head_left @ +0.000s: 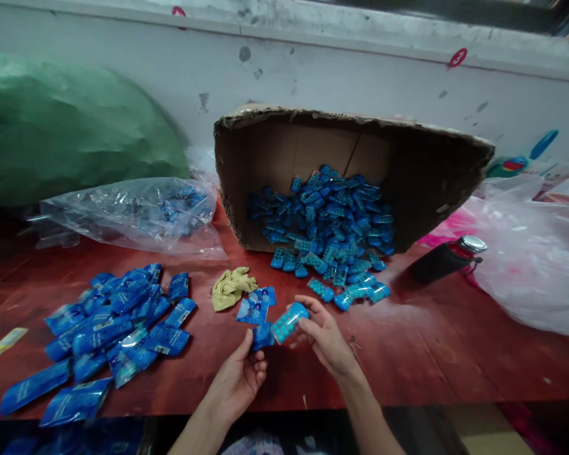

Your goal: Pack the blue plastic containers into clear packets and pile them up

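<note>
Above the red tabletop, my left hand (234, 382) pinches a small blue printed packet (263, 336) between thumb and fingers. My right hand (330, 341) grips a clear container with a blue cap (289, 321), full of teal balls, its clear end right at the packet. Whether that end is inside the packet's mouth I cannot tell. Just beyond lie a couple of flat blue packets (253, 311) beside a crumpled yellowish cloth (233, 287). A pile of filled-looking blue packets (107, 325) spreads to the left.
A cardboard box (455, 164) on its side spills many capped containers (332, 221) onto the table (436, 354). A clear bag (123, 215) and large green sack (76, 133) stand left. At right are a dark bottle (439, 260) and white plastic bags (531, 265).
</note>
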Demonstrator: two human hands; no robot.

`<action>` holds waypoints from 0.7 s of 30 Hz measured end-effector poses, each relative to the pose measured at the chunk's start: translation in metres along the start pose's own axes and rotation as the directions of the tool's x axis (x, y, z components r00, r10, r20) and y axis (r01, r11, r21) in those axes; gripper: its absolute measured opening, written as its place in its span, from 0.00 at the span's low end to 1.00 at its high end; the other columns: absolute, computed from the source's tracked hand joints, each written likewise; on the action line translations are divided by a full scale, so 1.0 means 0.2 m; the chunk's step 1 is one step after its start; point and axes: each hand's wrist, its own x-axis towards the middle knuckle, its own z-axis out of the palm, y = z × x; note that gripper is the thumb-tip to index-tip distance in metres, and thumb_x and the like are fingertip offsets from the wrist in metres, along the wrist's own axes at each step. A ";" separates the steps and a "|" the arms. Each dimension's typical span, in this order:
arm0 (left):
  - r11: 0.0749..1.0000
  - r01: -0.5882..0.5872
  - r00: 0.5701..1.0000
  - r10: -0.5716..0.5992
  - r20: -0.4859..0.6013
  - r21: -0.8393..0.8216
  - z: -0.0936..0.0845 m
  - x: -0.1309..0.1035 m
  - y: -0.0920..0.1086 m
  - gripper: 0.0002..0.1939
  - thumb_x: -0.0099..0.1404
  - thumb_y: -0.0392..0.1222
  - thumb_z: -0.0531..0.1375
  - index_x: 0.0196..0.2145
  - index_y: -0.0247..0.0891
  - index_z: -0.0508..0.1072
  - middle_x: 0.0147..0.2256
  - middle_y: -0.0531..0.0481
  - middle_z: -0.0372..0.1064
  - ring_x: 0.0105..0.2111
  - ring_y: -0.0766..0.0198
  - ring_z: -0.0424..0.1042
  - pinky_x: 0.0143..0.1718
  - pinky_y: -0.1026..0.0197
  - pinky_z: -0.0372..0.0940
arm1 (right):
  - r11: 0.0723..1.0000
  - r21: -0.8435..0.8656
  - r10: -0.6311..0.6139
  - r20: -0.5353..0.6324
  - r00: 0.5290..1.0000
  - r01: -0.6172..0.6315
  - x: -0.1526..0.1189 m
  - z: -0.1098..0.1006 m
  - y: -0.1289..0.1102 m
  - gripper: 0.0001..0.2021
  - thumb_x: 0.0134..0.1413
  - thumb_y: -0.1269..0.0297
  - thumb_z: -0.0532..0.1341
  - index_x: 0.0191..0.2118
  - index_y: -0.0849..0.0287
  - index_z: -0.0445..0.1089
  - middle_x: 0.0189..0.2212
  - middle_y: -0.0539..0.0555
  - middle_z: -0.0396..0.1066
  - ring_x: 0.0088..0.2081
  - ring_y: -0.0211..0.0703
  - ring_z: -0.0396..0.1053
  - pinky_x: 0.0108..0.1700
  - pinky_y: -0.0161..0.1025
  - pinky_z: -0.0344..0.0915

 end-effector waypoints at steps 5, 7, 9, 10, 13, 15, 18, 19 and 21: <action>0.999 -0.029 1.000 0.028 0.002 0.018 0.00 -0.01 -0.02 0.08 0.57 0.43 0.57 0.26 0.35 0.64 0.14 0.54 0.63 0.13 0.71 0.63 0.13 0.70 0.59 | 0.999 0.033 -0.035 -0.023 0.999 0.036 -0.04 0.04 0.04 0.18 0.47 0.66 0.59 0.46 0.55 0.59 0.32 0.48 0.65 0.28 0.36 0.66 0.28 0.36 0.69; 0.998 -0.055 0.998 0.056 -0.003 0.028 0.00 -0.01 -0.01 0.08 0.57 0.43 0.57 0.26 0.35 0.63 0.14 0.54 0.63 0.13 0.71 0.63 0.13 0.70 0.59 | 0.999 0.016 -0.038 -0.028 0.999 0.039 -0.05 0.04 0.03 0.17 0.47 0.66 0.59 0.46 0.55 0.60 0.33 0.49 0.65 0.28 0.36 0.66 0.29 0.36 0.69; 0.994 -0.096 0.995 0.097 -0.004 0.052 0.00 -0.01 -0.01 0.08 0.57 0.43 0.57 0.27 0.36 0.64 0.14 0.54 0.63 0.14 0.70 0.64 0.14 0.70 0.59 | 0.999 0.002 -0.045 -0.038 0.998 0.045 -0.07 0.04 0.02 0.17 0.46 0.65 0.60 0.45 0.55 0.61 0.34 0.50 0.65 0.29 0.36 0.66 0.30 0.36 0.69; 0.991 -0.120 0.993 0.120 0.001 0.066 0.00 -0.01 0.00 0.08 0.57 0.43 0.57 0.27 0.36 0.64 0.14 0.54 0.64 0.14 0.70 0.64 0.14 0.70 0.60 | 0.999 0.000 -0.054 -0.049 0.997 0.054 -0.08 0.04 0.02 0.17 0.46 0.65 0.61 0.44 0.55 0.61 0.34 0.50 0.65 0.30 0.36 0.66 0.30 0.35 0.69; 0.979 -0.184 0.983 0.182 0.032 0.083 0.00 -0.01 0.00 0.08 0.56 0.42 0.58 0.26 0.36 0.64 0.15 0.53 0.64 0.15 0.69 0.65 0.14 0.70 0.60 | 0.996 0.015 -0.081 -0.083 0.993 0.083 -0.11 0.04 0.03 0.17 0.45 0.66 0.61 0.43 0.54 0.61 0.36 0.50 0.65 0.33 0.38 0.65 0.30 0.35 0.69; 0.975 -0.208 0.978 0.205 0.043 0.077 0.00 -0.01 0.00 0.08 0.55 0.42 0.59 0.26 0.35 0.65 0.15 0.53 0.64 0.15 0.69 0.65 0.14 0.70 0.61 | 0.995 0.025 -0.090 -0.095 0.991 0.093 -0.13 0.05 0.05 0.17 0.45 0.67 0.61 0.43 0.54 0.61 0.37 0.51 0.65 0.35 0.40 0.65 0.30 0.36 0.69; 0.969 -0.234 0.971 0.230 0.060 0.076 -0.01 -0.01 0.00 0.09 0.54 0.43 0.59 0.26 0.35 0.66 0.15 0.53 0.64 0.15 0.69 0.65 0.14 0.70 0.61 | 0.994 -0.007 -0.110 -0.127 0.986 0.110 -0.15 0.06 0.07 0.17 0.45 0.67 0.62 0.43 0.54 0.61 0.38 0.52 0.66 0.36 0.41 0.65 0.33 0.37 0.69; 0.967 -0.241 0.970 0.236 0.063 0.079 -0.01 -0.01 0.00 0.09 0.54 0.43 0.59 0.26 0.35 0.66 0.15 0.53 0.64 0.15 0.69 0.65 0.14 0.69 0.61 | 0.992 -0.026 -0.123 -0.146 0.982 0.120 -0.16 0.07 0.08 0.17 0.44 0.67 0.62 0.44 0.55 0.61 0.38 0.52 0.66 0.36 0.41 0.65 0.34 0.38 0.69; 0.964 -0.254 0.966 0.249 0.063 0.081 -0.01 -0.01 0.00 0.08 0.55 0.43 0.59 0.26 0.35 0.66 0.15 0.53 0.64 0.15 0.69 0.66 0.14 0.69 0.62 | 0.989 -0.054 -0.145 -0.186 0.972 0.137 -0.17 0.08 0.09 0.18 0.44 0.68 0.62 0.43 0.54 0.62 0.39 0.52 0.66 0.37 0.42 0.65 0.35 0.38 0.68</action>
